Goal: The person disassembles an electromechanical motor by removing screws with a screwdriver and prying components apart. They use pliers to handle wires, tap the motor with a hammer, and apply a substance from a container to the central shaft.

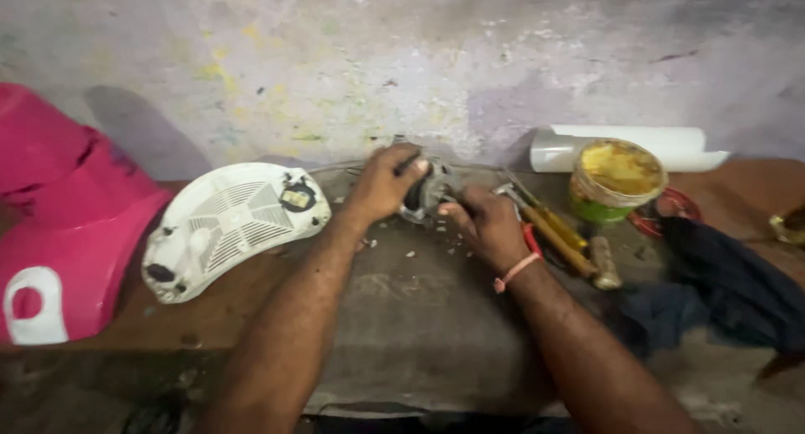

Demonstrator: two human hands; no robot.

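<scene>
i have my left hand (387,181) and right hand (485,224) clamped on the small motor (426,192) beside the white vented cover (231,224); a slack grip could drop it.

Dim, flat indoor light; no hard highlights. Wall (470,57) is the brightest area, mottled grey-violet, slightly washed. Soft shadow on the wall right of the pink casing (59,224) suggests light from the left, possibly slightly in front. Whole frame soft: motion blur at both hands (386,182) (490,224), the metal part (428,191) between them smeared, detail unreadable. Lower edge falls to near black. Dark cloth (729,291) lacks shadow detail. Tub (616,178) mildly saturated, no glare. Edges look slightly stretched.
</scene>
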